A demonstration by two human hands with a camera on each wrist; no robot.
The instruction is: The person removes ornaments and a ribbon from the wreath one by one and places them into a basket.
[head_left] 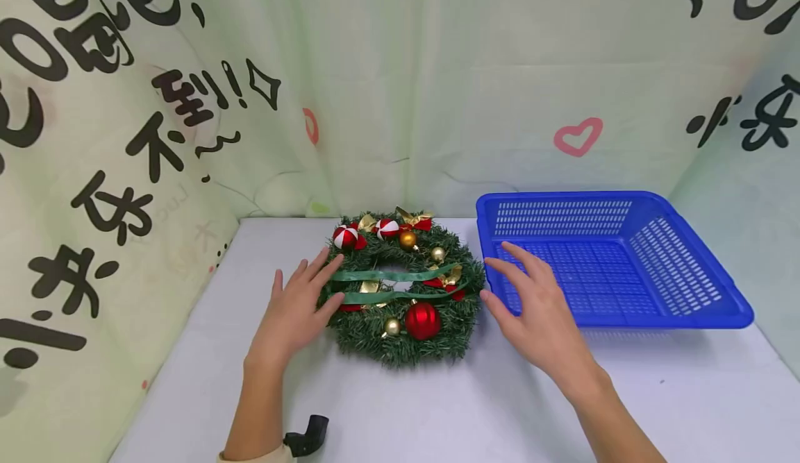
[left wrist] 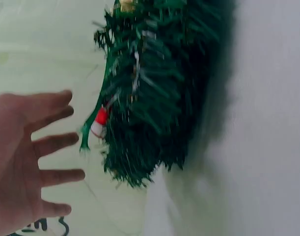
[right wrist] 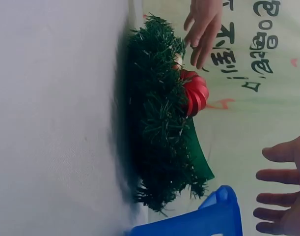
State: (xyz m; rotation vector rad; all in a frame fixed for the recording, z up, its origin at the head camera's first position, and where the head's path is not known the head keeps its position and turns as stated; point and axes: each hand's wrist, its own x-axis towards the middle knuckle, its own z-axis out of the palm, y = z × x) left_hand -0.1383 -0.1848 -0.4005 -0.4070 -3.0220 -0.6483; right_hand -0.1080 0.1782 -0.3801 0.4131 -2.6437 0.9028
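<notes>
A green tinsel wreath (head_left: 369,343) lies flat on the white table, with a hole at its middle. It carries a shiny red ball (head_left: 423,321), small gold balls, red-and-white striped balls and red-and-gold bows. Two strands of green ribbon (head_left: 400,276) stretch across it. My left hand (head_left: 294,317) is at the wreath's left edge, fingers spread; in the left wrist view a gap shows between it and the wreath. Over on the right, my right hand (head_left: 540,321) hovers between wreath and basket, fingers extended and holding nothing.
A blue plastic basket (head_left: 706,255) with perforated walls stands right of the wreath, close to it. A black elbow-shaped piece (head_left: 309,436) sits by my left forearm at the front. Pale curtains (head_left: 437,102) with black writing enclose the table at the back and sides.
</notes>
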